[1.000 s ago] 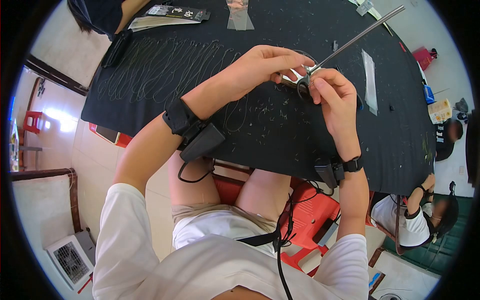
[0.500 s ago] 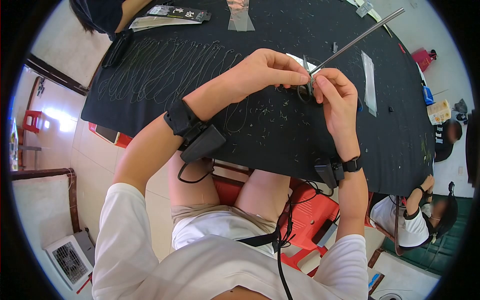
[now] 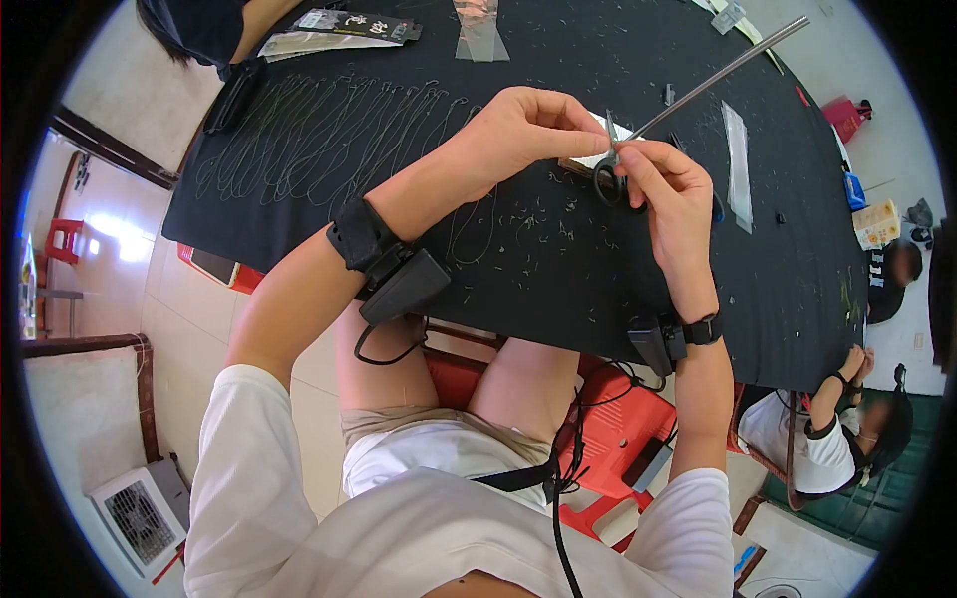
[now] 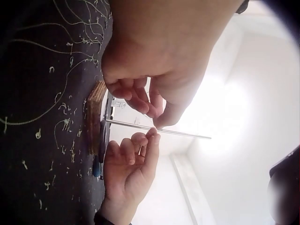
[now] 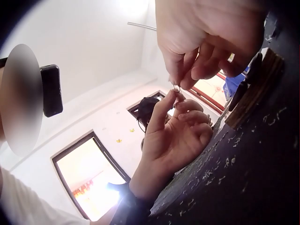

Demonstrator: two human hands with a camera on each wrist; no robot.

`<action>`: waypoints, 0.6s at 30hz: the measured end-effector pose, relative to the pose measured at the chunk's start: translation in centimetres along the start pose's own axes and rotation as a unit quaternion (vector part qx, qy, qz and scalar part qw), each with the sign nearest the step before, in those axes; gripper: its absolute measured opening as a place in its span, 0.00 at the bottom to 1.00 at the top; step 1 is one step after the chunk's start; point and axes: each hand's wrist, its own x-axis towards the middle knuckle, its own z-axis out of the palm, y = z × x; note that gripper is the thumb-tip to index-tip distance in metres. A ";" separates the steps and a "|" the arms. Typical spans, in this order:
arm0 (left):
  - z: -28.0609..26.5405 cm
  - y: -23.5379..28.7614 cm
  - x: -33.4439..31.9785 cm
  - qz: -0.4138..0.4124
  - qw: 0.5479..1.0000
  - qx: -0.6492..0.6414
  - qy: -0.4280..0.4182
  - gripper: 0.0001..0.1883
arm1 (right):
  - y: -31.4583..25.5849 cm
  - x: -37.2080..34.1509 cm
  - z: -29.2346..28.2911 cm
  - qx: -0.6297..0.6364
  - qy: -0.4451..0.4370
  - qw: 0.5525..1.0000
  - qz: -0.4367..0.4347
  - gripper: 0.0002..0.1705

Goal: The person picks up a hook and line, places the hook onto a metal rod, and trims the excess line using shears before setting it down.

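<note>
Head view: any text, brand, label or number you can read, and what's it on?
Nothing I can quote reliably.
Black-and-white packet, far left of the table: large white characters, too small and turned to read; fine print blurred.
Yellow printed packet, right side: print too small.
Black shirt, far right: white marks, unreadable.

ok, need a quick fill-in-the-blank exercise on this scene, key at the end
1. The cloth covering the table is ____.
2. In the head view, the row of looped lines lies to the ____ of the scissors.
3. The left hand and right hand come together at their ____, beside the metal rod.
4. The plastic stool by the person's legs is ____.

Missing words: black; left; fingertips; red
</note>
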 end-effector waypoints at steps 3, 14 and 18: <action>0.0 0.0 0.0 -0.006 1.000 0.003 -0.007 0.06 | -0.1 -0.1 0.1 -0.015 -0.006 1.000 0.004 0.08; 0.0 -0.1 0.1 -0.014 1.000 0.012 -0.007 0.06 | -0.1 -0.1 0.1 -0.012 -0.019 1.000 -0.014 0.07; 0.1 0.0 0.0 -0.015 1.000 0.017 -0.001 0.06 | -0.1 0.0 0.1 -0.021 -0.006 1.000 -0.006 0.07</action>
